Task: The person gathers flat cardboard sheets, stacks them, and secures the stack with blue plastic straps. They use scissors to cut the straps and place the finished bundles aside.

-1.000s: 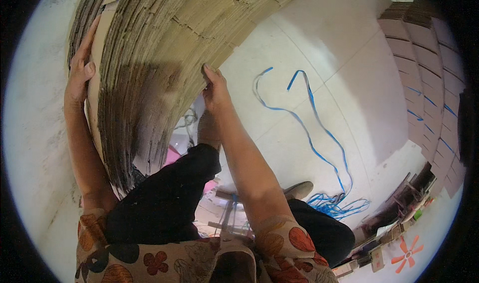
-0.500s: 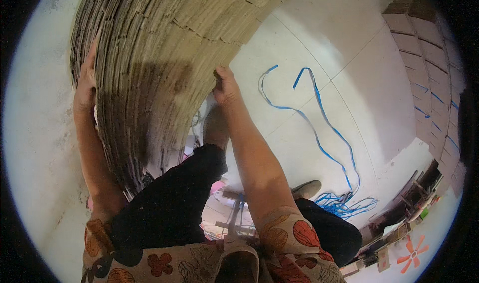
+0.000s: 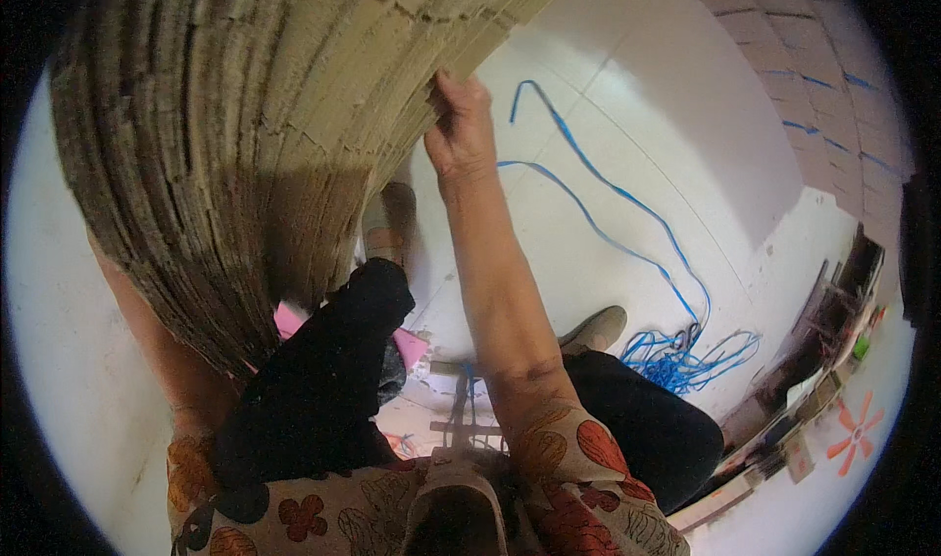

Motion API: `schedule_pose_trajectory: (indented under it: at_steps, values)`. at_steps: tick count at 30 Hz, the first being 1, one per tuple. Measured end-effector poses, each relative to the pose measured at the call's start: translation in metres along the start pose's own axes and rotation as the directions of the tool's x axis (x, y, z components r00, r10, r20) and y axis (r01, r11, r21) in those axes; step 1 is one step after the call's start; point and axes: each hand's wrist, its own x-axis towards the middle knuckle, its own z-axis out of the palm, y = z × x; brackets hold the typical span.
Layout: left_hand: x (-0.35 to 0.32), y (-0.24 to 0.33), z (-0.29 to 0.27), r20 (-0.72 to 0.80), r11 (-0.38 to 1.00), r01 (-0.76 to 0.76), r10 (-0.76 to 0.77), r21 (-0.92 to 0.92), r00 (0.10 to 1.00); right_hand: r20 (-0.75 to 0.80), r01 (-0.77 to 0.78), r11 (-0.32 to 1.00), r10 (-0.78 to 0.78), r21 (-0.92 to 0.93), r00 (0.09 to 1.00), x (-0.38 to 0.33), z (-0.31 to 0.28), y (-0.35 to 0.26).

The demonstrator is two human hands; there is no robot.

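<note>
A tall, thick stack of flattened cardboard (image 3: pixel 323 95) fills the upper left and leans over my bent leg. Its packed brown edges face me. My right hand (image 3: pixel 465 125) is closed on the stack's right edge, thumb upward. Along the far left, my left forearm (image 3: pixel 147 311) reaches up behind the stack, which hides that hand and its fingers. The stack's lower end comes down beside my dark trouser leg (image 3: pixel 319 379).
Blue strapping (image 3: pixel 627 193) trails over the pale floor to a tangled heap (image 3: pixel 676 360) by my shoe (image 3: pixel 595 328). Strapped cardboard stacks (image 3: pixel 833 95) stand at the upper right. A shelf with odds and ends (image 3: pixel 814 379) and an orange fan blade (image 3: pixel 855 433) are at lower right.
The stack has swung left and nearer to me, and now covers my left hand, which showed at its side before. My right hand has moved up with the stack's edge. The view has shifted.
</note>
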Motion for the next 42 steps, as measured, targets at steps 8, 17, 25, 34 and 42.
schedule_pose_trajectory:
  at_steps: [8, 17, 25, 34, 42]
  values:
    - [0.012, 0.047, -0.001, 0.019, 0.984, -0.164, 0.164, 0.068, 0.986, 0.192, 0.59, 0.693, -0.567, -0.415, 0.801, -0.09, 0.104, -0.21]
    - [-0.045, 0.172, 0.082, 0.398, 0.97, -0.089, 0.175, -0.224, 0.9, 0.118, 0.426, 0.319, -0.667, -0.847, 0.735, -0.295, 0.138, -0.348]
    - [-0.069, 0.157, 0.251, 0.767, 0.798, 0.516, -0.109, -0.312, 0.632, -0.293, 0.074, 0.5, -0.615, -0.863, 0.733, -0.319, 0.021, -0.324]
    - [-0.086, 0.079, 0.335, 0.633, 0.6, 0.548, -0.087, -0.583, 0.769, -0.675, -0.514, 0.571, -0.099, -0.64, 0.731, -0.263, -0.178, -0.308]
    - [-0.086, 0.156, 0.334, 0.704, 0.745, 0.522, -0.099, -0.416, 0.703, -0.463, -0.488, 0.04, -0.392, -0.872, 0.795, -0.231, -0.205, -0.292]
